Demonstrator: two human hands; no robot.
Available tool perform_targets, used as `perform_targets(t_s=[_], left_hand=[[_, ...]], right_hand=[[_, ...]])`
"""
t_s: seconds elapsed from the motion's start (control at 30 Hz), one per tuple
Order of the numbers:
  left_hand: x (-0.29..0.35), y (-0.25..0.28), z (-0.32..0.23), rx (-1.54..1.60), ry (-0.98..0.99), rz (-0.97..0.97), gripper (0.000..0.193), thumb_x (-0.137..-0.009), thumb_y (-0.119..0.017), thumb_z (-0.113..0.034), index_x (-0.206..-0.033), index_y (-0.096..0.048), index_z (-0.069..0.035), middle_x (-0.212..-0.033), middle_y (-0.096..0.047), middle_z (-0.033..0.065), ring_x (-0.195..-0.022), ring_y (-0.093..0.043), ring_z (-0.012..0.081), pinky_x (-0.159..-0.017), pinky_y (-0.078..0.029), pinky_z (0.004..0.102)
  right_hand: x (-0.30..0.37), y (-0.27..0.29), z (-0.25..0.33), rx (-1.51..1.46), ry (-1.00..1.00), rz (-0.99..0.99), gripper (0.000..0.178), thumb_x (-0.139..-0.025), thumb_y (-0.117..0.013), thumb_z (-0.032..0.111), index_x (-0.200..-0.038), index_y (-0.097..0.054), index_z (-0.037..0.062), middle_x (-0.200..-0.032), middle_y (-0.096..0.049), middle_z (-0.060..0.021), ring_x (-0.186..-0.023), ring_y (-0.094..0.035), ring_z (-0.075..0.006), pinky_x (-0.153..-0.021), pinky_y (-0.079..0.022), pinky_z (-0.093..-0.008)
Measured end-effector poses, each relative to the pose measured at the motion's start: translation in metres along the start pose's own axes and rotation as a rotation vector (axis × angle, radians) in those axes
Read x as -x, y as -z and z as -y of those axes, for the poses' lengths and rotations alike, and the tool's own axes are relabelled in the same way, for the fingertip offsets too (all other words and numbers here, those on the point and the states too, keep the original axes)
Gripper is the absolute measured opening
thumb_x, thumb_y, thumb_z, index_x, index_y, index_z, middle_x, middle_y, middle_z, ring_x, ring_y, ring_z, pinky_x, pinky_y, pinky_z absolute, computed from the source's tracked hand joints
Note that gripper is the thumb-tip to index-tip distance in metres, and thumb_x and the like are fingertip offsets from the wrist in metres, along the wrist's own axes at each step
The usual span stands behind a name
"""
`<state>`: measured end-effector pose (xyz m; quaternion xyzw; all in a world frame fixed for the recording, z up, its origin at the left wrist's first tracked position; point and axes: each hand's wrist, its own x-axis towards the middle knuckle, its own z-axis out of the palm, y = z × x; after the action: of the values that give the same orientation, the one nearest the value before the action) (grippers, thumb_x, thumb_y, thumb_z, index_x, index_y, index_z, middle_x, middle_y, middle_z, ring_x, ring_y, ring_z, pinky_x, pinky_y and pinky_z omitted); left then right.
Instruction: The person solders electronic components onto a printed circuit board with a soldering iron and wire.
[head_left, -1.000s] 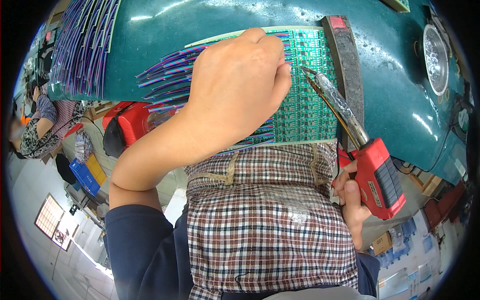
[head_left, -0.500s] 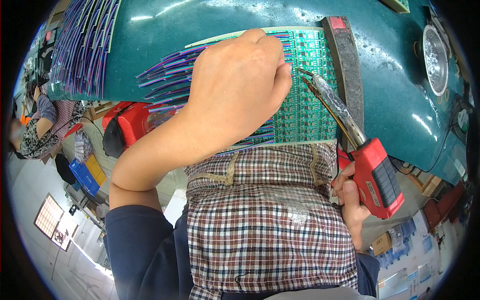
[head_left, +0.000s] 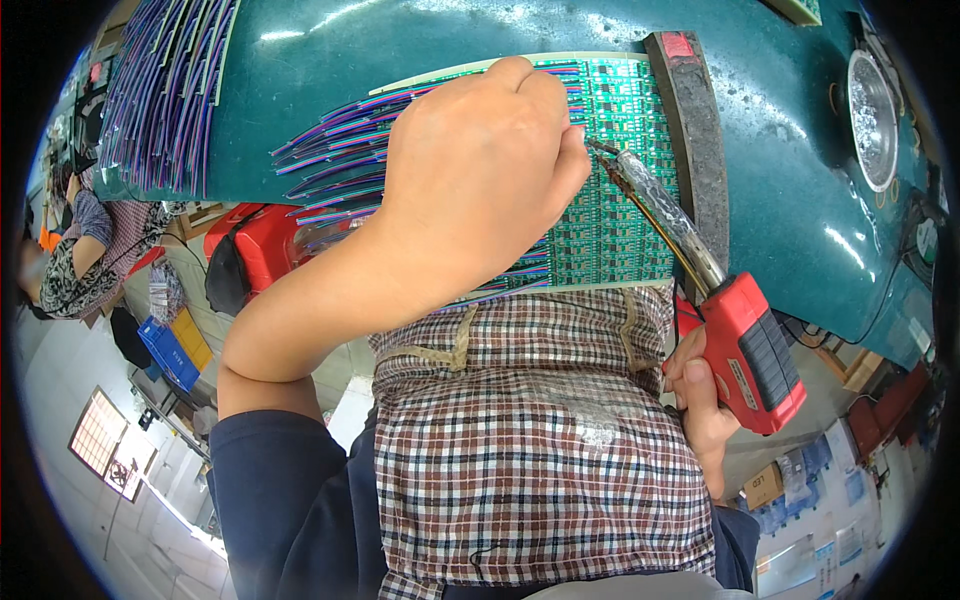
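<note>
The green circuit board panel [head_left: 615, 190] carries rows of purple wires [head_left: 340, 160]. Left hand [head_left: 480, 170] rests closed on it; right hand [head_left: 700, 400] grips a red soldering iron [head_left: 750, 350].

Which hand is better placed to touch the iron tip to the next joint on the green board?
Right. The right hand grips the red soldering iron, tip at the green board. The left hand rests on the wires.
</note>
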<state>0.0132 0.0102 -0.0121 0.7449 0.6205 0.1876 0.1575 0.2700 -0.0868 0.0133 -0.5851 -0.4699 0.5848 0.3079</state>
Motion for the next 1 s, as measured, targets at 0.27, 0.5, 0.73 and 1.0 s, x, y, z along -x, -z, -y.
perform_targets(t_s=[0.27, 0.5, 0.73, 1.0], left_hand=[[0.000, -0.001, 0.001, -0.017, -0.014, -0.003, 0.018, -0.085, -0.075, -0.014, -0.079, -0.060, -0.005, -0.077, -0.062, 0.0093, -0.065, -0.064, 0.0281, -0.059, -0.049, 0.0393], [0.000, 0.000, 0.001, 0.018, -0.003, -0.003, 0.018, -0.086, -0.075, -0.014, -0.079, -0.061, -0.005, -0.076, -0.062, 0.0081, -0.061, -0.063, 0.0248, -0.056, -0.049, 0.0370], [-0.003, 0.006, 0.002, 0.088, 0.015, 0.045, 0.019, -0.085, -0.077, -0.015, -0.080, -0.063, -0.004, -0.077, -0.063, 0.0063, -0.060, -0.064, 0.0196, -0.055, -0.051, 0.0320], [-0.003, 0.005, 0.003, 0.072, 0.017, 0.042, 0.020, -0.086, -0.075, -0.015, -0.079, -0.061, -0.004, -0.076, -0.062, 0.0074, -0.060, -0.064, 0.0209, -0.055, -0.050, 0.0322]], right_hand=[[0.005, 0.005, -0.005, 0.013, 0.007, -0.025, 0.020, -0.094, -0.062, 0.017, -0.100, -0.055, -0.0020, -0.067, -0.054, -0.0067, -0.051, -0.042, -0.0079, -0.050, -0.038, -0.0254], [0.011, 0.007, -0.009, 0.050, 0.008, -0.059, 0.031, -0.094, -0.064, 0.019, -0.113, -0.057, -0.0041, -0.067, -0.054, -0.0053, -0.052, -0.042, -0.0071, -0.051, -0.037, -0.0241], [0.012, 0.008, -0.011, 0.035, 0.020, -0.039, 0.028, -0.093, -0.065, 0.017, -0.111, -0.058, -0.0036, -0.068, -0.055, -0.0058, -0.052, -0.042, -0.0077, -0.052, -0.036, -0.0246], [0.009, 0.010, -0.011, 0.068, 0.031, -0.013, 0.022, -0.094, -0.064, 0.016, -0.102, -0.058, -0.0034, -0.068, -0.054, -0.0064, -0.052, -0.042, -0.0080, -0.052, -0.037, -0.0252]])
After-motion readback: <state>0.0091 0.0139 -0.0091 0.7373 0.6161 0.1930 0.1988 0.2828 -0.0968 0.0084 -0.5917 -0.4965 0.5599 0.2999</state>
